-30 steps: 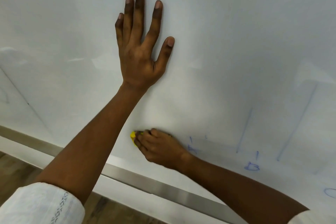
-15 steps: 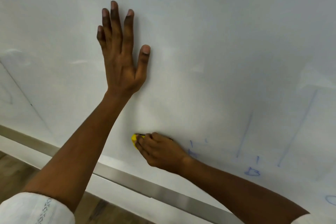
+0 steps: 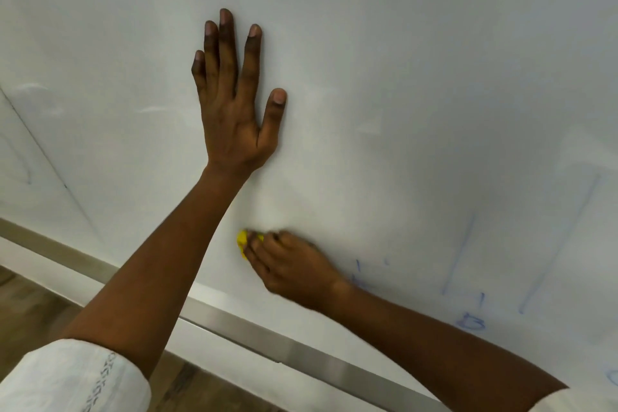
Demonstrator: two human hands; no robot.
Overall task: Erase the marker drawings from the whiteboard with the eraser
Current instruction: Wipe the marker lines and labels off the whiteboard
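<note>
Your left hand [image 3: 234, 117] lies flat on the whiteboard [image 3: 401, 60] while your right hand [image 3: 291, 269] grips the yellow eraser [image 3: 241, 241] low on it, with blue marks [image 3: 468, 321] at right left to wipe.

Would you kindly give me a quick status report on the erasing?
Left hand flat on white whiteboard. Right hand grips small yellow eraser. Blue marker drawings unerased to its right. Nothing in the way.

yellow eraser [image 3: 241, 242], blue marker drawings [image 3: 470, 321], white whiteboard [image 3: 401, 77], silver frame [image 3: 301, 353]
</note>
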